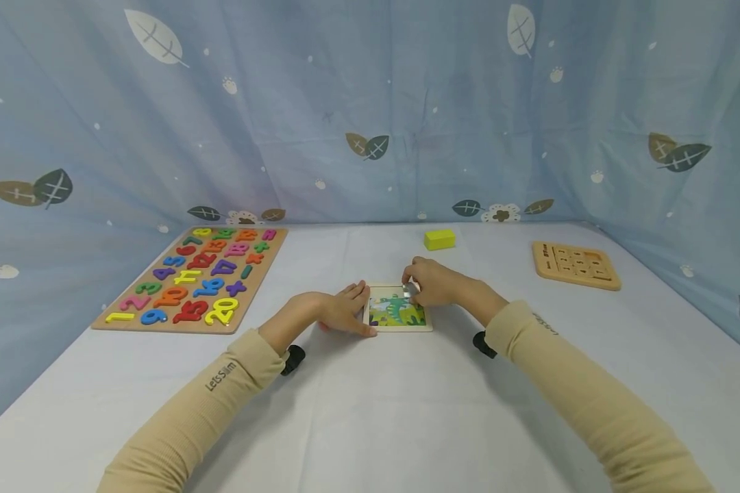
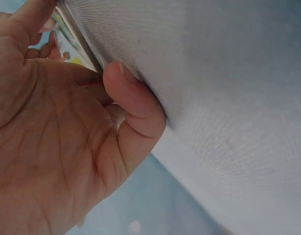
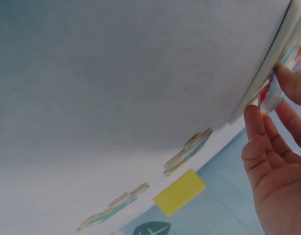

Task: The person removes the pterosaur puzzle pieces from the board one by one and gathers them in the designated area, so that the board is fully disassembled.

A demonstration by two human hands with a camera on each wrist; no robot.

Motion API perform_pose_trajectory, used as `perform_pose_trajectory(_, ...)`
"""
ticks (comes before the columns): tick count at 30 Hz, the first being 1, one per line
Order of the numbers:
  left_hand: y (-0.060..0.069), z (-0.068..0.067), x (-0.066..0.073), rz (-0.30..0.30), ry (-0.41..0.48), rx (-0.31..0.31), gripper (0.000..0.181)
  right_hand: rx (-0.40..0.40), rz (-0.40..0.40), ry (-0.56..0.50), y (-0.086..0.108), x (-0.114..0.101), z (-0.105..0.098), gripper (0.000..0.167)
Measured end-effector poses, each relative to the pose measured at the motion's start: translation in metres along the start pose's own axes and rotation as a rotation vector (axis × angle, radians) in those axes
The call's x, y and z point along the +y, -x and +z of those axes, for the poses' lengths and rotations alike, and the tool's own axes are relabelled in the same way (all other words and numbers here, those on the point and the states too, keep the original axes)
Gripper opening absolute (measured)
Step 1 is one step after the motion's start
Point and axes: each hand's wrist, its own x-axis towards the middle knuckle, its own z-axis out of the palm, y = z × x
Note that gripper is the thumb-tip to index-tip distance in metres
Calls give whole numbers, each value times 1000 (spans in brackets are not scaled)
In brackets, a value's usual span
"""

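A framed jigsaw puzzle [image 1: 398,319] with a green dinosaur picture lies flat on the white table in the head view. My left hand [image 1: 341,310] rests against its left side, thumb by the near corner and fingers along the frame. The left wrist view shows this hand [image 2: 57,122] with its palm towards the camera and the thumb touching the cloth. Over the puzzle's upper right part, my right hand [image 1: 436,282] pinches a light-coloured puzzle piece [image 1: 410,289]. In the right wrist view, that piece [image 3: 272,95] is tilted between thumb and fingers, beside the frame.
Two loose puzzle pieces, one [image 3: 189,152] nearer the frame and another piece [image 3: 113,205] farther off, lie near a yellow block [image 1: 440,239]. A colourful number board [image 1: 255,301] stands at left. At right lies a wooden number tray [image 1: 576,266]. A blue curtain [image 1: 321,89] hangs behind.
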Motion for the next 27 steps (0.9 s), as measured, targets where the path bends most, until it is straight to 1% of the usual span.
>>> perform_pose_trajectory(7, 0, 0, -1, 1, 5, 3, 98, 41, -29, 14, -1, -2, 0, 32)
perform_pose_trajectory(10, 0, 1, -1, 1, 8, 2, 98, 82, -49, 25, 0, -3, 1, 27)
perform_pose_trajectory(13, 0, 1, -1, 2, 9, -1, 98, 129, -78, 69, 0, -4, 3, 24)
perform_pose_trajectory(16, -1, 1, -1, 6, 9, 0, 98, 159, -93, 117, 2, -4, 2, 25)
perform_pose_trajectory(22, -1, 1, -1, 5, 3, 0, 98, 190, -113, 130, 7, -3, -3, 26)
perform_pose_trajectory(27, -2, 1, -1, -2, -7, -3, 98, 182, -108, 123, 10, 1, -10, 25)
